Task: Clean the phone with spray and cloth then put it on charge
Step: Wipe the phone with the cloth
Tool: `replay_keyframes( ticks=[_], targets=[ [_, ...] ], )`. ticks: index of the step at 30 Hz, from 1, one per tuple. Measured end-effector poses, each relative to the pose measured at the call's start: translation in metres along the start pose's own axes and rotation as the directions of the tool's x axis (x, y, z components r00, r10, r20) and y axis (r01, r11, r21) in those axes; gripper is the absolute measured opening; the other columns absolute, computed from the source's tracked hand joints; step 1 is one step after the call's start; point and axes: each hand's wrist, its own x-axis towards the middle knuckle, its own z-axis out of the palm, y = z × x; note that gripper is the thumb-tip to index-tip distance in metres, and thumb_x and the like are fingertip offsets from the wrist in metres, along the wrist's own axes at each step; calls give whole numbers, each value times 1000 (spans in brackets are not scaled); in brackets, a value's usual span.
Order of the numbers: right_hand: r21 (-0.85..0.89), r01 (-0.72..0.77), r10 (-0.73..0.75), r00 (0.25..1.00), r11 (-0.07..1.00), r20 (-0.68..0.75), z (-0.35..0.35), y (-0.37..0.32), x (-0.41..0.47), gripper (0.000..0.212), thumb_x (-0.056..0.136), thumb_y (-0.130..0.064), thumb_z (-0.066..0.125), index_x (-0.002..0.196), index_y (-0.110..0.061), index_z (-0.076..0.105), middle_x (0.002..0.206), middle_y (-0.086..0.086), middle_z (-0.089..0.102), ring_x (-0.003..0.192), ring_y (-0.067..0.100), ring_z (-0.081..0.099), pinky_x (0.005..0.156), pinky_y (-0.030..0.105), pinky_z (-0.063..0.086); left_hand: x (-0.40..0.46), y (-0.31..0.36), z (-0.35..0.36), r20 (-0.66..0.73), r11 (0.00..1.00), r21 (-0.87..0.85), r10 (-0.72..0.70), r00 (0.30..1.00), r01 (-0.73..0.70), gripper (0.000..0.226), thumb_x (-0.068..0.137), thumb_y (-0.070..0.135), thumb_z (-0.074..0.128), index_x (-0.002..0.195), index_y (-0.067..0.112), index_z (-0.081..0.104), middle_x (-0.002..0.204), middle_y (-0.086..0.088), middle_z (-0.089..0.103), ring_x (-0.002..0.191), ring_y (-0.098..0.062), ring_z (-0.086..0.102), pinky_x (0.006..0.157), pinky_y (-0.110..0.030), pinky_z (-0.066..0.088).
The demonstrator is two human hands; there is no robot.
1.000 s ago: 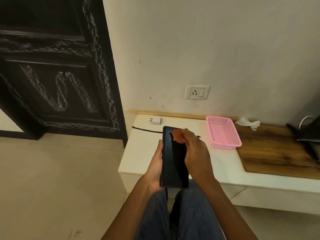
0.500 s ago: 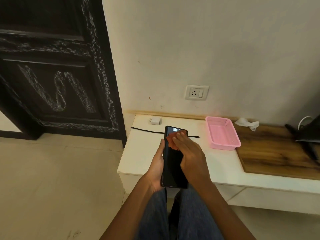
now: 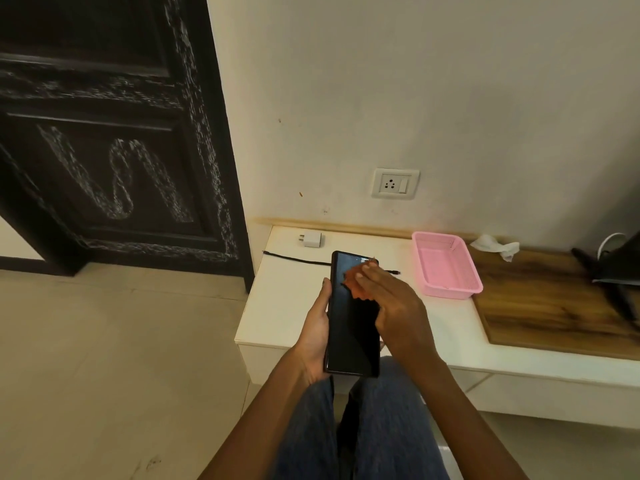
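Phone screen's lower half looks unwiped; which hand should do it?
Probably the right hand: it already presses the orange cloth on the phone. The left hand is gripping the phone's edge.

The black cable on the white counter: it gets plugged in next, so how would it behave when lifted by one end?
The thin black cable would probably hang limp, since it lies in a loose curve on the white counter. It looks light. Its small plug end would likely swing, so pinch near that.

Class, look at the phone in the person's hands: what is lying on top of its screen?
A small orange cloth lies on the phone, pressed down by the right hand, which covers part of it.
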Motion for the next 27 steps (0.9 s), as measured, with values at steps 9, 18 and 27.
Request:
replay_keyframes(
  ticks=[9,18,27],
  targets=[
    [-3,85,-85,996,996,21,3,-6,1,28,82,0,54,107,4,66,113,20,65,107,36,61,92,49,47,-1,7,-2,-13,1000,-30,1,1000,-1,68,82,68,45,113,13,71,113,-16,69,102,-29,67,89,-38,52],
    [54,9,-13,997,998,71,6,-15,7,41,70,15,63,109,3,65,114,21,65,110,38,58,95,51,42,-4,4,4,-39,1000,-10,10,999,-10,68,83,66,46,122,14,66,118,-16,67,108,-29,64,94,-40,49],
    [39,-35,32,997,999,66,7,-17,14,42,70,16,63,109,3,66,116,21,64,112,38,58,95,53,44,-5,2,9,-59,996,83,26,998,-21,57,84,65,45,107,21,74,117,-13,69,109,-26,65,85,-34,55]
  ],
)
